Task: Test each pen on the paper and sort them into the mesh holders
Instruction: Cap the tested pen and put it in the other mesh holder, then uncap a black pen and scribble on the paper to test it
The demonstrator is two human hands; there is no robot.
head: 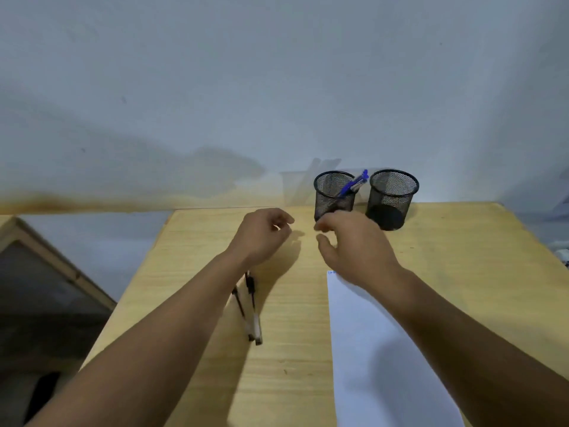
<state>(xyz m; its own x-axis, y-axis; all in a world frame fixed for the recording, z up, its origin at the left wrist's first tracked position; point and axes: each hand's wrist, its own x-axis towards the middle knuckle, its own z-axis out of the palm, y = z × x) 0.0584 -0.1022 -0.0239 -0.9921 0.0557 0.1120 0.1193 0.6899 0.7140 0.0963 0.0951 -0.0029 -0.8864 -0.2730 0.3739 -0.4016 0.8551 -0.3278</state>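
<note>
Two black mesh holders stand at the far edge of the wooden table (200,303). The left holder (334,192) has blue pens (354,184) leaning in it; the right holder (392,197) looks empty. My right hand (354,245) hovers just in front of the left holder, fingers loosely spread and holding nothing. My left hand (261,234) is raised beside it, fingers loosely curled, empty. Two or three black-and-white pens (251,306) lie on the table under my left forearm. A white paper sheet (369,349) lies under my right forearm, with small blue marks at its top left corner.
A grey wall rises right behind the holders. A wood-framed dark panel (55,272) leans on the floor to the left of the table. The table's left edge runs diagonally near my left arm.
</note>
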